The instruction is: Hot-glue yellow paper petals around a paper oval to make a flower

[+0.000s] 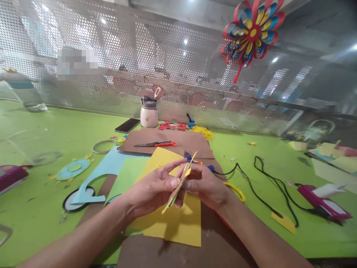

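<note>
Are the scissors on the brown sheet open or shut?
Shut: the scissors lie flat on the brown sheet, blades together in one dark line. The left hand and right hand pinch a paper piece.

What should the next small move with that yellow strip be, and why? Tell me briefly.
Probably slide the left hand down the strip, pressing it flat. Both hands pinch it near its middle, the right hand from the far side, above the sheet. Its two ends stick out free and seem slightly splayed.
</note>
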The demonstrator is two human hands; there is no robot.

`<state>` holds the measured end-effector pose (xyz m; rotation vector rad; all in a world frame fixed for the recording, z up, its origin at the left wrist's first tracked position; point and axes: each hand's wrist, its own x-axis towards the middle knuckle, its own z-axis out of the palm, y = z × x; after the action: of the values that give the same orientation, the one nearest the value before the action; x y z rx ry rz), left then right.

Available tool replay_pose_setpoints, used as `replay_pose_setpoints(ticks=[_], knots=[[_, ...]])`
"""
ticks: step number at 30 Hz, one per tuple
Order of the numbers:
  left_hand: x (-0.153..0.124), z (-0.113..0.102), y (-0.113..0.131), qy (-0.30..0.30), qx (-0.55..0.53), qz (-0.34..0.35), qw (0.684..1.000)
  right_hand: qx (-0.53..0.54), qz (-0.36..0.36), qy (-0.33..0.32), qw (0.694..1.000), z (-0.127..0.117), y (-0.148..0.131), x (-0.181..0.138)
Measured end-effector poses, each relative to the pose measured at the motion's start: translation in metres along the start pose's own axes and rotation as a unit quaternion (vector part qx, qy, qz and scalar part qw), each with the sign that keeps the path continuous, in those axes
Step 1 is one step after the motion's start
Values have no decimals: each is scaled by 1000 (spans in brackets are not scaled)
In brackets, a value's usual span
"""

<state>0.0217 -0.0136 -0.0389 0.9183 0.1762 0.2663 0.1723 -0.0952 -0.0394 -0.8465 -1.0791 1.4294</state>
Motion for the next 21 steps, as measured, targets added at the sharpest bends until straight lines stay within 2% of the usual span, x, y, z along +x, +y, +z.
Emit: replay_pose_setpoints(ticks=[4, 7, 10, 12, 14, 21], knots=[[2, -2, 3, 47, 93, -2, 995, 9, -29, 36, 999, -3, 2, 3], [5, -13, 9, 140, 135, 16, 981, 6, -51, 92, 994, -10, 2, 5], [7, -27, 15, 219, 134, 48, 965, -16, -52, 137, 989, -17, 2, 6], [7, -32, 17, 228, 131, 55, 963, -50, -54, 166, 983, -21, 2, 7], [6, -32, 16, 212, 128, 51, 968, -78, -60, 193, 976, -24, 3, 8], [4, -17, 12, 170, 155, 48, 972, -82, -61, 241, 965, -26, 5, 11]])
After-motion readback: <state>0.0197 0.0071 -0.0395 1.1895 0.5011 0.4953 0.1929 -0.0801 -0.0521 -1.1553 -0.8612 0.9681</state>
